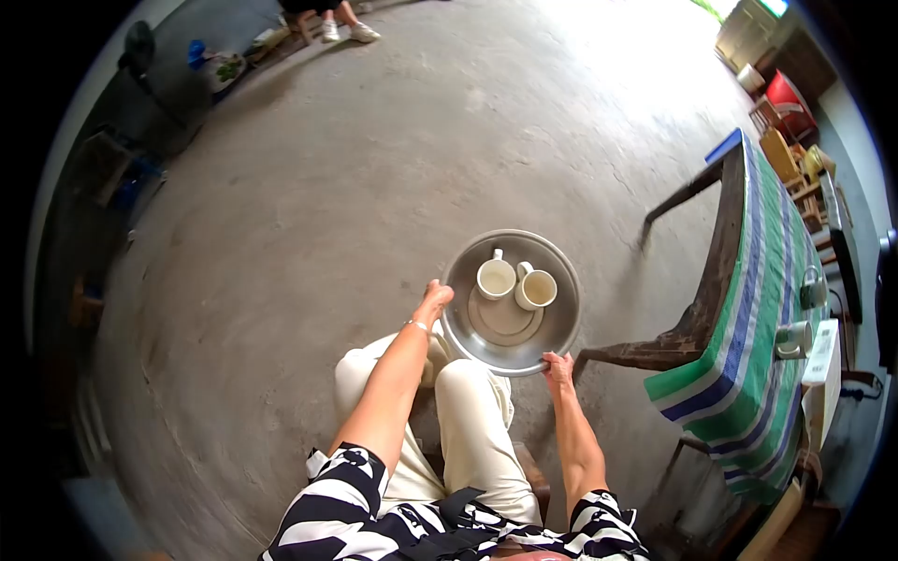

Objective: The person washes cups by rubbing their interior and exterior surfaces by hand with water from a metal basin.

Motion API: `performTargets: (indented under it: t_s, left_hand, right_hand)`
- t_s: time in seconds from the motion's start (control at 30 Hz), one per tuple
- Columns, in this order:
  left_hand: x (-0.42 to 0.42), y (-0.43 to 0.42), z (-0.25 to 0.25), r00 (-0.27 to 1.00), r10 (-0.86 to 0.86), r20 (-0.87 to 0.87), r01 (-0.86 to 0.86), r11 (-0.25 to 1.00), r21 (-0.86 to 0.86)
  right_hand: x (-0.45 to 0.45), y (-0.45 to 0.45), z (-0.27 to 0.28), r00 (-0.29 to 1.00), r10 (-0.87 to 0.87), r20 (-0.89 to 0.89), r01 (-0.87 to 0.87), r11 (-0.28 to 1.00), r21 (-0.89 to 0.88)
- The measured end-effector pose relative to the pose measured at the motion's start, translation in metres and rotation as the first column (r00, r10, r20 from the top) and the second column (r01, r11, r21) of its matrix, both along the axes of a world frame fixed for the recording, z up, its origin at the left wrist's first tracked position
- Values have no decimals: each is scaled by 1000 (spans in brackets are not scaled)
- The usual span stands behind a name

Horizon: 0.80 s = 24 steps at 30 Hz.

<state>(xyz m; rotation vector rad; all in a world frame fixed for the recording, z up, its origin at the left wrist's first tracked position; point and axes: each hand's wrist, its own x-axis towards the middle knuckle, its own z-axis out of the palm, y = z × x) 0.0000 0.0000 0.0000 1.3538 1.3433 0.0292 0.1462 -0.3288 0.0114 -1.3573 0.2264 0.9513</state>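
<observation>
A round metal basin [505,350] is held in front of my knees, tilted a little. Inside it two white mugs stand side by side, one mug [496,278] on the left and the other mug [536,289] on the right, both with open tops and no lids. My left hand [437,299] is closed on the basin's left rim. At the lower right of the same rim, my right hand [558,366] grips with its fingers wrapped over the edge.
On the right is a wooden table with a striped cloth [748,355], bearing a metal cup [793,340], a glass [812,288] and a white box [820,353]. A red tub [790,105] and stools stand behind. A seated person's feet [348,32] show at the top.
</observation>
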Motion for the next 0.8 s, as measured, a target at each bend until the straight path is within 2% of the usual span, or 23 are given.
performTargets:
  t_s: [0.03,0.07,0.1,0.17,0.2,0.23,0.3,0.37,0.43,0.53,0.7,0.77,0.8]
  left_hand:
    - [-5,-2,5,995,71,75,-69,997,-38]
    - [-12,-8,10,955,230,188,-211,971,-114]
    - [-1,-89,-36,921,348,176,-268,893,-362]
    - [-5,-72,-87,899,438,6,-433,891,-135]
    - [11,-51,-107,876,474,94,-448,869,-209]
    - [27,-46,-101,845,511,155,-453,839,-301]
    - [21,-62,-91,826,558,83,-510,802,-311]
    - [19,-70,-95,775,619,123,-562,766,-312]
    - [20,-82,-117,764,633,126,-586,762,-275]
    - [12,-91,-139,745,618,250,-508,769,-387]
    - [10,-96,-144,824,535,187,-461,825,-326]
    - [7,-102,-147,893,427,140,-377,882,-283]
    - [8,-104,-142,894,428,132,-379,880,-288]
  right_hand:
    - [-8,5,3,999,-40,-4,40,999,-10]
    - [-16,10,7,996,-87,-22,87,996,-23]
    - [-2,-70,1,992,-116,-53,102,971,-217]
    - [-12,-45,-20,988,-132,-79,118,980,-158]
    - [7,-24,-32,985,-141,-98,124,979,-163]
    - [21,-17,-37,983,-166,-80,150,972,-179]
    - [13,-27,-48,978,-158,-133,124,964,-236]
    - [10,-29,-57,977,-164,-137,127,961,-246]
    - [9,-34,-63,976,-171,-139,131,957,-259]
    - [6,-44,-76,959,-227,-170,174,945,-276]
    - [6,-45,-94,947,-278,-160,220,926,-307]
    - [3,-44,-90,951,-277,-140,227,929,-291]
    - [2,-43,-92,948,-295,-117,247,918,-310]
